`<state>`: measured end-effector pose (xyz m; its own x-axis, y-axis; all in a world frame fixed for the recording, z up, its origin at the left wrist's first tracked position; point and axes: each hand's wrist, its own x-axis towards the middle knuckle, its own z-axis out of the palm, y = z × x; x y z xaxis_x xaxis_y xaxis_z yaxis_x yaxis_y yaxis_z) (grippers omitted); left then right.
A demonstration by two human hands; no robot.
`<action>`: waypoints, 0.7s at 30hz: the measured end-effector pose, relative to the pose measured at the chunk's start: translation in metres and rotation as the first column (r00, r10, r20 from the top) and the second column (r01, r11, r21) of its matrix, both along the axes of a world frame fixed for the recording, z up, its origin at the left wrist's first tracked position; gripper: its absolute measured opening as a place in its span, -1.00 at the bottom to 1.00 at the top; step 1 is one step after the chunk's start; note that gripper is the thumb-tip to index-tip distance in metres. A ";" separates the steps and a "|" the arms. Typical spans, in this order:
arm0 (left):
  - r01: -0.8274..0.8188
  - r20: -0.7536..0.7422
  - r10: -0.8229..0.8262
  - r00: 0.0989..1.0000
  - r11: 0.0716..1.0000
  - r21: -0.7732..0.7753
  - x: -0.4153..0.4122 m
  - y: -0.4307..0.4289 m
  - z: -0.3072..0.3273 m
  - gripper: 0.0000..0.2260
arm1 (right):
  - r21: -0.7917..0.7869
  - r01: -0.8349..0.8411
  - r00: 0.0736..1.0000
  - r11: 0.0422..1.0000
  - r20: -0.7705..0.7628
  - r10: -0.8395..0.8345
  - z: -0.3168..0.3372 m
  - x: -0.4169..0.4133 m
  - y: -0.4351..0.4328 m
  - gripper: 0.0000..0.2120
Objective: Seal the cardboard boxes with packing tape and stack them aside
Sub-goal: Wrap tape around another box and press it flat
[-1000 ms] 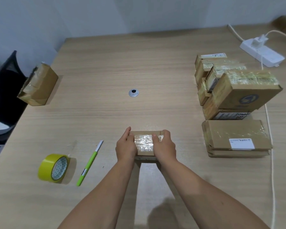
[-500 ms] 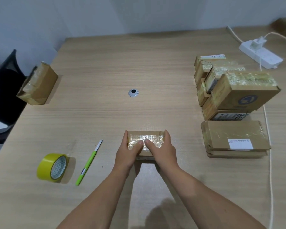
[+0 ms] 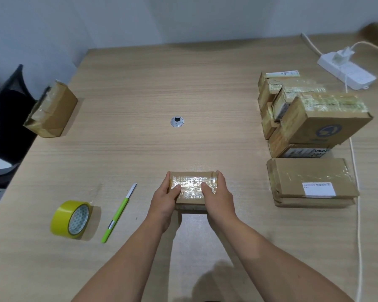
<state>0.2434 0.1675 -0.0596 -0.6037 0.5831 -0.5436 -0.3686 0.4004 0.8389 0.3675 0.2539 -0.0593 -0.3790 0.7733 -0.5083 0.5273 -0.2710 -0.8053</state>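
Both thumbs, together mid-tape a moment ago, have slid apart as the left hand [image 3: 164, 199] and right hand [image 3: 219, 197] grip the ends of the box [image 3: 192, 186] at the near middle of the table [image 3: 205, 83], so the seal looks smoothed and ready for stacking.

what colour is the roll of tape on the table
Yellow; the tape roll shows best in the head view, left of the green pen.
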 end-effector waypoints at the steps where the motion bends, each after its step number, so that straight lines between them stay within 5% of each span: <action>1: -0.020 0.027 0.020 0.999 1.000 0.006 0.000 0.001 0.002 -0.48 | -0.008 -0.003 1.000 1.000 0.000 0.003 0.000 0.001 0.001 -0.37; 9: -0.206 0.225 0.186 0.956 0.976 0.069 -0.007 -0.003 0.005 -0.66 | -0.072 -0.006 0.997 0.997 -0.078 0.001 0.006 0.011 0.006 -0.48; 12: -0.142 0.162 0.130 0.978 0.988 0.066 -0.006 -0.005 0.003 -0.68 | -0.078 -0.031 0.997 0.996 -0.068 0.026 0.004 0.014 0.008 -0.46; 17: 0.069 -0.099 -0.073 0.992 0.997 -0.046 0.012 -0.009 0.006 -0.25 | 0.007 -0.046 0.999 0.999 -0.001 0.046 -0.003 0.009 -0.003 -0.10; 21: 0.057 -0.155 -0.066 0.986 0.996 -0.063 0.013 -0.007 0.002 -0.43 | 0.015 -0.062 0.997 0.998 -0.035 0.063 -0.002 0.011 -0.003 -0.22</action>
<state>0.2560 0.1605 -0.0577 -0.6479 0.5922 -0.4790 -0.2072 0.4681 0.8590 0.3788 0.2511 -0.0614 -0.4442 0.7543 -0.4835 0.5143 -0.2273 -0.8270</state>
